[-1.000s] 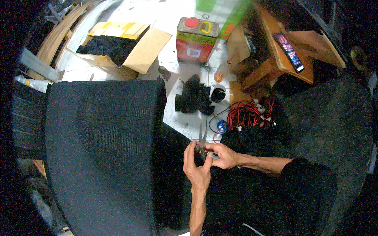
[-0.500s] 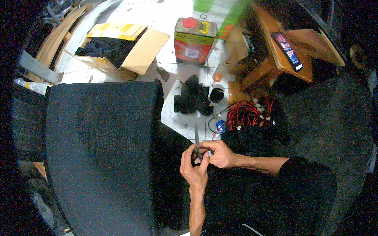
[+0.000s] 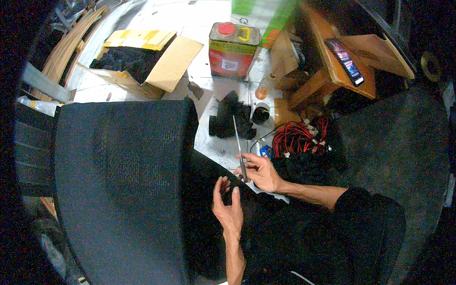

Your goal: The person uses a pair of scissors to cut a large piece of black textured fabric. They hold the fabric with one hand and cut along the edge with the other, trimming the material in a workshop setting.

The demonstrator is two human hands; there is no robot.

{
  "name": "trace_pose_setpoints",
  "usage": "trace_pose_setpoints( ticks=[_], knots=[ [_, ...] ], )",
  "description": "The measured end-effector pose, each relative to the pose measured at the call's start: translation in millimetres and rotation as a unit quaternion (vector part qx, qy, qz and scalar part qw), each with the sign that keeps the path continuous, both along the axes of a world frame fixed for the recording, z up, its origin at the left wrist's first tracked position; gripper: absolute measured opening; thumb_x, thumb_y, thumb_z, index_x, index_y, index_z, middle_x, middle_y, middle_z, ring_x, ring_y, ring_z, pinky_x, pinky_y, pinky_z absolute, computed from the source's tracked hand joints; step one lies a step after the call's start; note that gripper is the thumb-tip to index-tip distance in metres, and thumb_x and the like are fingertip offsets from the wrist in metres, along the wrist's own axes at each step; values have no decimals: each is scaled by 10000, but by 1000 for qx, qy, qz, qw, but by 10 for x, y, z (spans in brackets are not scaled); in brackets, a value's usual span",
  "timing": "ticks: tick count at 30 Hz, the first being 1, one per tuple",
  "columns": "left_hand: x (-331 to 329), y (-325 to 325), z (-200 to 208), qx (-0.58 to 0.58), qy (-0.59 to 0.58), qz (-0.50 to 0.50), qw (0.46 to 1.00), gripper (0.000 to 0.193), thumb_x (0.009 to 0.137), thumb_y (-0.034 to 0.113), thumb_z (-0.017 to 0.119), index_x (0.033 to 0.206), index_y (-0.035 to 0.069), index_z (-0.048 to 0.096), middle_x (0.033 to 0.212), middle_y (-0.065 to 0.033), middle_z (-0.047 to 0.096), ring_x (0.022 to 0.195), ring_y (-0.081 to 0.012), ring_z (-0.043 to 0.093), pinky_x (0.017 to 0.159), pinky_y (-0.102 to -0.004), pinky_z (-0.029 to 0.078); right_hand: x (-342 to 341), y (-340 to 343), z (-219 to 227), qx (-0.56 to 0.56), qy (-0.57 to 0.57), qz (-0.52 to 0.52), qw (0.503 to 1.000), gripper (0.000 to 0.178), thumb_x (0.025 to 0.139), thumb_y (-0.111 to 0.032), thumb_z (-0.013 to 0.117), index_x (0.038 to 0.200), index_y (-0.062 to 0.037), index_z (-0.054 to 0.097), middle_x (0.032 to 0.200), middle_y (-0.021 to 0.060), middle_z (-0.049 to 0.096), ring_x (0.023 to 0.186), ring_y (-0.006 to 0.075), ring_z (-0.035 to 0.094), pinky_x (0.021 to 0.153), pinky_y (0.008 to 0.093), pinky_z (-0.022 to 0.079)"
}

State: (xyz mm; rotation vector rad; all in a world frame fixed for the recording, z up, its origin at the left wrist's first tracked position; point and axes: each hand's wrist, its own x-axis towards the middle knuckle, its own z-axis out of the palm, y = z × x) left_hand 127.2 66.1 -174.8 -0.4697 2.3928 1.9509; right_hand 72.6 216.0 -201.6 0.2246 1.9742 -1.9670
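My right hand (image 3: 261, 173) is closed on a slim tool (image 3: 241, 154) with a long thin metal blade and a dark handle, whose exact kind I cannot make out. Its blade points up and away over the floor. Just left of it, my left hand (image 3: 228, 205) has fingers and thumb apart, with nothing visible between them. Both hands are close to a large black padded panel (image 3: 123, 185) that fills the left side. Black fabric pieces (image 3: 230, 116) lie beyond the blade tip.
Ahead stand a cardboard box (image 3: 173, 66) holding black material and a red-and-yellow metal can (image 3: 230, 52). At right are red wires (image 3: 292, 137), a small round container (image 3: 261, 114), a clear bottle (image 3: 264, 89) and a phone (image 3: 346, 64) on a wooden stand (image 3: 327, 83).
My hands were together around the tool; now they are apart. The left hand has let go and opened, while the right has moved slightly up with the tool.
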Motion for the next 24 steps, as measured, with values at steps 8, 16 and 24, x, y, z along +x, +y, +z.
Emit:
trace_pose_setpoints(
  ticks=[8,16,24],
  knots=[
    [6,-19,22,-71,-7,-29,997,390,905,104,671,1272,-9,601,1236,-164,661,1160,-292,617,1027,-385,451,122,-111,-304,24,52,-12,998,484,902,3,584,1381,-4,518,906,60,726,756,90,617,657,257,502],
    [63,-52,-60,-70,10,-27,997,359,907,113,666,1246,1,622,1233,-155,665,1148,-286,623,1022,-383,454,118,-96,-232,53,65,19,996,497,895,23,596,1384,6,510,884,74,718,781,102,644,683,267,516],
    [237,-147,-89,14,-40,30,999,299,937,54,620,1230,-1,632,1201,-125,676,1100,-216,637,994,-353,479,69,-80,-299,72,52,9,996,466,889,-9,634,1342,42,536,857,97,718,745,99,625,665,274,525]
  ],
)
